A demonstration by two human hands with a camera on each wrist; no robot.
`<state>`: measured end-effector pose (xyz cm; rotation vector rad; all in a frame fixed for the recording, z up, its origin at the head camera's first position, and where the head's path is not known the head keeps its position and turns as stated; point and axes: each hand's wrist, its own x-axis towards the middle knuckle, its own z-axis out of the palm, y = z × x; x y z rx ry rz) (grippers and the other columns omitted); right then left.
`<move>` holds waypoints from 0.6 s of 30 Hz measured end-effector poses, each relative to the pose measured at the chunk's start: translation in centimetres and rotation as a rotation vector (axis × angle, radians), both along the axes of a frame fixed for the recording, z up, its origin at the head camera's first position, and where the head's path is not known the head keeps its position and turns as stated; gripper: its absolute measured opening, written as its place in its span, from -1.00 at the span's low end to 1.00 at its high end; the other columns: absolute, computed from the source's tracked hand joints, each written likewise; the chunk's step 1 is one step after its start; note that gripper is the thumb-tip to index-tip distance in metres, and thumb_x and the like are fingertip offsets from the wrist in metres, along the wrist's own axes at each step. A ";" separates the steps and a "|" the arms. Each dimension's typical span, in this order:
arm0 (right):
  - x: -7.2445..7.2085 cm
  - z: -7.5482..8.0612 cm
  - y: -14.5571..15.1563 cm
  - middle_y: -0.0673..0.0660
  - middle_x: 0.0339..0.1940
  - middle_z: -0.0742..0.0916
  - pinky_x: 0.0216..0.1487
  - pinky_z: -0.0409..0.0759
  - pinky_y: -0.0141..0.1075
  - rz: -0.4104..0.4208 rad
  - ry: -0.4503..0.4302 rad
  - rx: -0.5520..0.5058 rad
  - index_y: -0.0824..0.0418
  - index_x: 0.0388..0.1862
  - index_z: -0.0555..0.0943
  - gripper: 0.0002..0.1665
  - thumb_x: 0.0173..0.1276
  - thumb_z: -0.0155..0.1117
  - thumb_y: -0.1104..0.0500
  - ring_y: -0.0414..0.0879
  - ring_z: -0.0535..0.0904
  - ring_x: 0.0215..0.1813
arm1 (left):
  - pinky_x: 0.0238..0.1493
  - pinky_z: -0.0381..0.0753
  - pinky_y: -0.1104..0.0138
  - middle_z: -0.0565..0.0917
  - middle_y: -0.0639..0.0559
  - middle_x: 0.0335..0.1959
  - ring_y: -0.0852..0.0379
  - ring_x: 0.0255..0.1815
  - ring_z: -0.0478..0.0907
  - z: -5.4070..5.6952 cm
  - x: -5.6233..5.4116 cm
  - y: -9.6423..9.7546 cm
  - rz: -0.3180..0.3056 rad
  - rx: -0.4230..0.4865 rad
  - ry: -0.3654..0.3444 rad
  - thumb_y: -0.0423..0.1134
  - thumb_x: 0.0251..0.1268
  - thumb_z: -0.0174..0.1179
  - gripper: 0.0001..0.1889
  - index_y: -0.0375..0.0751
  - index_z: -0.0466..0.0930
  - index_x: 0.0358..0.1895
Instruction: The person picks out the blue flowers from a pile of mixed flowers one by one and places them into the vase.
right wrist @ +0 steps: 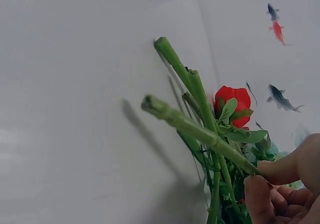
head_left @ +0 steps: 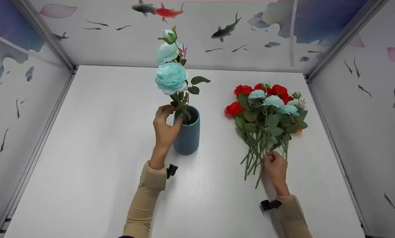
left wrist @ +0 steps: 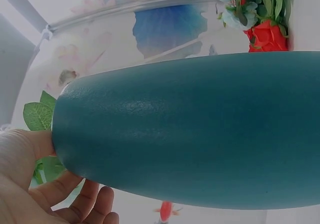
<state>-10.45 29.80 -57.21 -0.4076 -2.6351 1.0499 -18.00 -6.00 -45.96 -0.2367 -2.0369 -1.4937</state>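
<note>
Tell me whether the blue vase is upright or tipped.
Upright: the vase stands base-down on the white table, open end up.

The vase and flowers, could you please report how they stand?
Left hand at vase rim, grip unclear. Right hand pinching green stem. Vase upright, blue flowers over its mouth. No obstruction seen.

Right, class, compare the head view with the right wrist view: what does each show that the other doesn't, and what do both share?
Only the head view: the left hand at the mouth of the blue vase, and the pale blue flowers standing in it.

Only the right wrist view: a close look at the cut end of the pinched stem.

Both: the right hand at the stems, a red flower, printed fish, the white table and at least part of the vase.
</note>
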 end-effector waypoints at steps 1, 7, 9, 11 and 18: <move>0.0 0.0 0.0 0.13 -0.68 0.55 -0.62 0.29 -0.36 0.003 0.016 -0.004 0.37 -0.48 0.58 -0.91 0.19 0.29 0.37 -0.13 0.37 -0.64 | -0.08 0.45 0.17 0.57 -0.25 -0.17 -0.08 -0.09 0.49 0.0 0.0 0.0 0.001 0.000 0.001 -0.46 0.05 0.25 -0.80 -0.48 0.64 -0.21; 0.3 0.4 -0.1 0.06 -0.72 0.51 -0.61 0.27 -0.39 0.011 0.119 -0.009 0.36 -0.51 0.57 -0.90 0.16 0.31 0.38 -0.23 0.31 -0.67 | -0.11 0.43 0.16 0.59 -0.22 -0.20 -0.08 -0.15 0.51 0.0 0.2 0.3 0.025 0.043 0.055 -0.49 0.07 0.25 -0.83 -0.42 0.65 -0.23; 0.4 0.7 -0.2 0.06 -0.72 0.50 -0.60 0.26 -0.41 0.010 0.149 -0.008 0.36 -0.51 0.57 -0.90 0.15 0.32 0.38 -0.24 0.30 -0.67 | -0.14 0.42 0.17 0.59 -0.22 -0.22 -0.10 -0.19 0.51 0.0 0.4 0.5 0.044 0.065 0.089 -0.51 0.06 0.25 -0.84 -0.41 0.65 -0.24; 0.5 0.9 -0.3 0.06 -0.72 0.50 -0.61 0.26 -0.42 0.007 0.169 -0.008 0.35 -0.50 0.57 -0.90 0.15 0.31 0.38 -0.23 0.31 -0.67 | -0.17 0.40 0.18 0.59 -0.22 -0.24 -0.11 -0.22 0.51 0.1 0.7 0.7 0.063 0.084 0.123 -0.53 0.04 0.24 -0.84 -0.42 0.64 -0.25; 0.6 1.6 -0.6 0.11 -0.70 0.53 -0.66 0.24 -0.50 0.017 0.222 -0.028 0.38 -0.45 0.57 -0.94 0.16 0.30 0.42 -0.29 0.31 -0.69 | -0.23 0.42 0.24 0.59 -0.13 -0.31 0.03 -0.28 0.52 0.7 1.6 1.4 0.057 0.113 0.219 -0.51 0.07 0.20 -0.89 -0.39 0.62 -0.30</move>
